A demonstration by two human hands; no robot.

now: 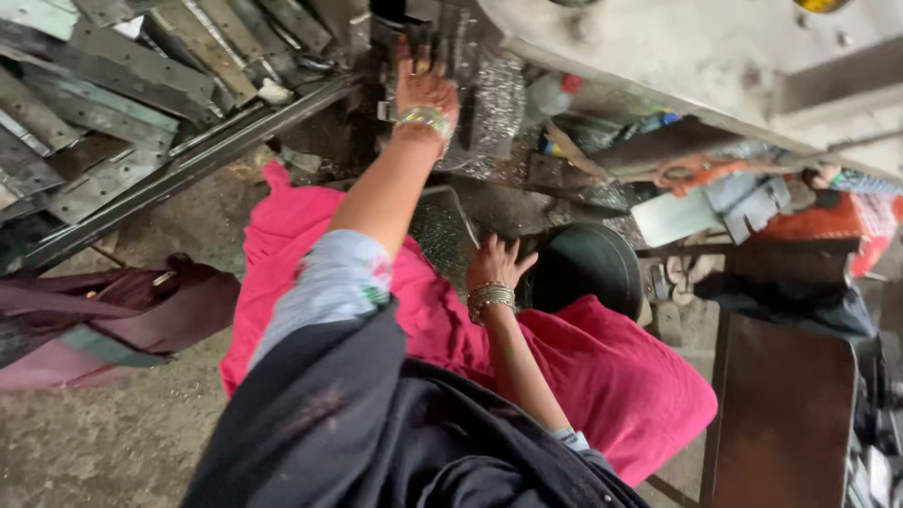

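A gritty workshop floor (113, 442) strewn with flat grey metal strips (113, 85): the left hand (425, 89) reaches, fingers spread, into the dark steel press (470, 56); the right hand (496, 265) rests open beside a round black tub (588, 268). Feeding stage; next needs careful placement.

Dark round metal pan (585, 268) upright on the floor, just beside pink-clad knee; glittering metal shavings (494, 113) heaped beyond.

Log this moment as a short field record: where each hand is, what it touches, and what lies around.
left hand: stretched forward onto dark metal parts under the machine; grip unclear
right hand: fingers spread, beside the dark round pot, holding nothing
wrists: bangles on both
lap: pink cloth
left side: pile of flat metal strips
floor: shiny metal shavings
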